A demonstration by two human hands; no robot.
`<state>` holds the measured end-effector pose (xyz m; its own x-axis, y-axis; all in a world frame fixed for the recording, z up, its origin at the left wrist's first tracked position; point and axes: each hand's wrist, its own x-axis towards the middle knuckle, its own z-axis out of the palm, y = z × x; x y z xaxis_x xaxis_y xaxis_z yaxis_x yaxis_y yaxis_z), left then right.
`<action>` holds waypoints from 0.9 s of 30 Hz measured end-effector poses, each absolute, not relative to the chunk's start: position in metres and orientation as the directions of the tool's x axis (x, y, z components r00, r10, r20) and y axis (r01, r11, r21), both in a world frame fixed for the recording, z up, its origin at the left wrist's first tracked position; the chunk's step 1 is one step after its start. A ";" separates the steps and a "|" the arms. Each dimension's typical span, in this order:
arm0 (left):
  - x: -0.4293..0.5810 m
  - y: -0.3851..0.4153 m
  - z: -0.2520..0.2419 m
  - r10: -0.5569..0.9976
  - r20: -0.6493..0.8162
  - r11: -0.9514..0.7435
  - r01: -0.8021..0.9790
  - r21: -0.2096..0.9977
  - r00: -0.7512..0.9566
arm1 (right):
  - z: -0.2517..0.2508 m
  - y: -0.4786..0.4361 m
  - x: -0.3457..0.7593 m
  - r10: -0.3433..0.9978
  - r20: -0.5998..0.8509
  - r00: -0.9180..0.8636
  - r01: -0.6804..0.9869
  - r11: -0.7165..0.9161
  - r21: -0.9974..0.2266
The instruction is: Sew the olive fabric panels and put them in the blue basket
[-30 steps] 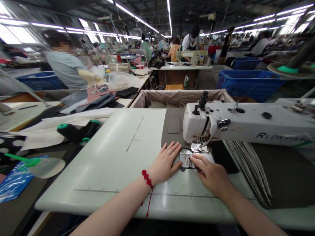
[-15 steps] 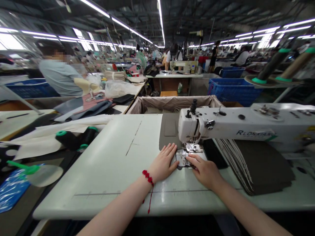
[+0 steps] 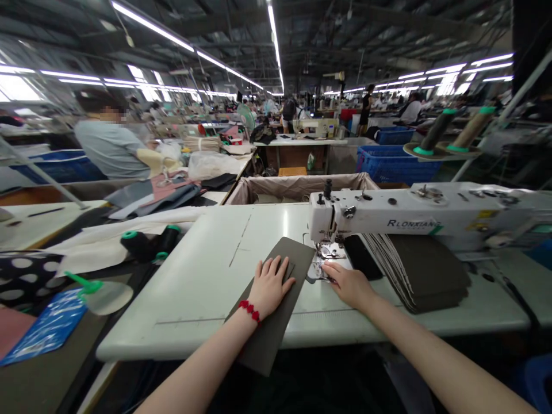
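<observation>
My left hand (image 3: 271, 284), with a red bracelet at the wrist, lies flat with fingers spread on a dark grey-brown fabric panel (image 3: 297, 253). A smaller patch shows on the panel, partly under the hand. The panel lies slanted left of the needle area, and its near end hangs past the table edge. My right hand (image 3: 350, 284) rests at the metal needle plate (image 3: 331, 253) of the white sewing machine (image 3: 375, 210). Its fingers are stretched out close together at the plate, and I see nothing held in them.
Right of the plate lie a flat black object (image 3: 363, 257) and a stack of similar panels (image 3: 431, 273). Thread cones (image 3: 137, 246) and a green-nozzled bottle (image 3: 106, 296) stand left. Behind the table is a cloth-lined bin (image 3: 297, 185). A co-worker (image 3: 110, 141) sits further left.
The panel has come from behind the presser foot toward me and turned slantwise, under my left hand. My right hand stays by the plate. The view has shifted slightly.
</observation>
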<state>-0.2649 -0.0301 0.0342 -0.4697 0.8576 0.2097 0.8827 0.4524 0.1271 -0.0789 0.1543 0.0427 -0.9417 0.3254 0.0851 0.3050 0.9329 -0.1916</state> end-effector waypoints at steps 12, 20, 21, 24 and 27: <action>-0.246 -0.101 0.052 0.997 0.075 0.015 0.990 0.140 -0.026 | 0.036 0.047 0.049 0.553 -0.088 -0.828 0.411 0.494 -0.766; -0.194 -0.068 0.054 0.990 0.144 -0.035 0.971 0.237 0.000 | 0.023 0.048 0.051 0.704 -0.065 -0.707 0.507 0.440 -0.741; -0.182 -0.065 0.049 0.986 0.164 -0.026 0.968 0.248 -0.015 | 0.022 0.047 0.051 0.708 -0.060 -0.704 0.509 0.443 -0.738; -0.153 -0.059 0.033 0.964 0.243 0.030 0.955 0.296 -0.105 | 0.019 0.043 0.047 0.704 -0.053 -0.708 0.520 0.470 -0.713; -0.141 -0.058 0.021 0.931 0.325 0.038 0.929 0.369 -0.167 | 0.015 0.040 0.041 0.684 -0.056 -0.727 0.535 0.514 -0.670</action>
<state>-0.1412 -0.0579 0.0208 -0.1672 0.9306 0.3255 0.9285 0.0377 0.3694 0.0407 0.0397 0.0154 -0.7271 0.6843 -0.0563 0.5353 0.5137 -0.6705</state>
